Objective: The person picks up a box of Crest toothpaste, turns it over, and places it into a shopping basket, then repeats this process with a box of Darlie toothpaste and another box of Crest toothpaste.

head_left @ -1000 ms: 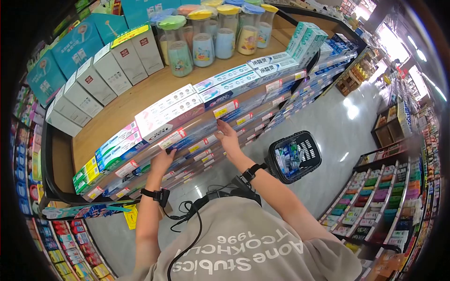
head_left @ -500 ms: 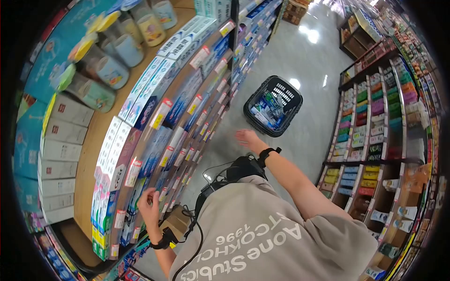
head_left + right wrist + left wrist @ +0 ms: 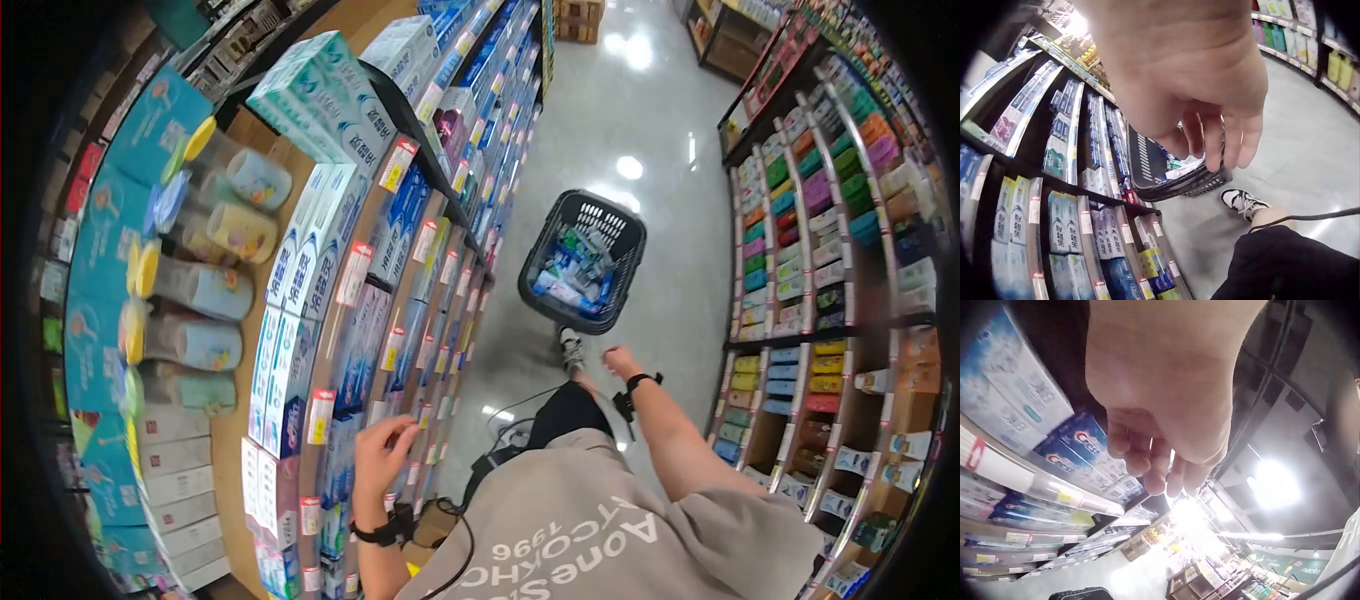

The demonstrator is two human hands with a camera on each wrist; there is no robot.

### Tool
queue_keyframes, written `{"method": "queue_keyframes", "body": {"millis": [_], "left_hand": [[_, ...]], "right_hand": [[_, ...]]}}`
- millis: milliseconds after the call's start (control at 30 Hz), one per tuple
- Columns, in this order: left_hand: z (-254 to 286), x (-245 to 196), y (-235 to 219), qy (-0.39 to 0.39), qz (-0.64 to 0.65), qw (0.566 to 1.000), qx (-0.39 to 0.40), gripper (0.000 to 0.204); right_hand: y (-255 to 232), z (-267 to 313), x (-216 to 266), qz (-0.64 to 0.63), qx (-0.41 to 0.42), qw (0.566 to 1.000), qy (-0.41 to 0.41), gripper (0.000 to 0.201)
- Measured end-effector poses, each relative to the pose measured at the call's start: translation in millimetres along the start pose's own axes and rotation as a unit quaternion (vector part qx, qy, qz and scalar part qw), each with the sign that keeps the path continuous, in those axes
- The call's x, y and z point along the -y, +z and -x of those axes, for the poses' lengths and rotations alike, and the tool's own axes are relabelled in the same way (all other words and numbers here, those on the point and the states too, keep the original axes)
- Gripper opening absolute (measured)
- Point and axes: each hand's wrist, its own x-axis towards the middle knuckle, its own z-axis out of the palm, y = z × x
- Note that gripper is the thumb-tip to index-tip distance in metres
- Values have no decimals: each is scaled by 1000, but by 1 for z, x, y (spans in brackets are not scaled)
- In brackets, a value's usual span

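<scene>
My left hand (image 3: 382, 455) hangs in the air beside the toothpaste shelf (image 3: 322, 418), fingers loosely bent and holding nothing. In the left wrist view that hand (image 3: 1163, 400) has its fingers spread a little, with Crest boxes (image 3: 1085, 450) on the shelf behind. Over the aisle floor, my right hand (image 3: 622, 362) is empty, just below the black basket (image 3: 540, 275), not touching it. The right wrist view shows the hand (image 3: 1194, 94) with relaxed fingers in front of the basket (image 3: 1175, 189). Small packages (image 3: 578, 268) lie inside the basket.
Shelves of colourful packages (image 3: 790, 250) line the right side of the aisle. Lidded cups (image 3: 205, 285) and white boxes (image 3: 180, 470) stand on the shelf top at left. A shoe (image 3: 571, 350) is on the shiny floor (image 3: 660, 240) near the basket.
Both hands have come away from the shelf edge. The view has turned and moved along the aisle; the shelf now runs up the left side, and the right hand is out over the floor.
</scene>
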Motion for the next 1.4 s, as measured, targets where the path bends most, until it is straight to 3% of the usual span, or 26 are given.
{"method": "queue_keyframes", "body": {"millis": [167, 300, 467, 600, 733, 767, 900, 1000, 1133, 1267, 1300, 1400], "left_hand": [[-89, -35, 36, -17, -25, 997, 73, 17], [-155, -51, 77, -85, -54, 989, 105, 19], [-233, -86, 129, 23, -124, 977, 170, 18], [-279, -84, 182, -48, -83, 980, 175, 19], [-298, -60, 208, -124, -107, 955, 248, 21], [-307, -61, 219, -138, -111, 952, 248, 12], [-305, -46, 238, -168, -99, 933, 302, 13], [-297, -43, 246, -217, -102, 919, 314, 16], [-277, -34, 249, -247, -114, 903, 332, 20], [-265, -40, 255, -273, -116, 890, 345, 20], [-260, -41, 256, -275, -117, 893, 337, 20], [-266, -55, 263, -266, -105, 907, 309, 16]], "right_hand": [[-29, -37, 29, 17, -4, 1000, -1, 29], [-35, -115, 22, 95, -23, 995, -31, 31], [-44, -180, 64, 63, -23, 997, 37, 29], [-16, -258, 83, 75, -59, 995, 42, 37], [5, -355, 107, 75, -82, 994, 19, 40], [9, -380, 111, 89, -100, 991, -12, 39], [4, -468, 121, 134, -157, 971, -124, 42], [9, -507, 108, 200, -107, 970, -90, 46], [24, -496, 129, 277, -150, 947, -59, 51], [38, -492, 131, 252, -134, 958, -3, 56], [32, -493, 133, 204, -71, 976, 21, 59], [18, -464, 143, 139, -23, 988, 56, 65]]}}
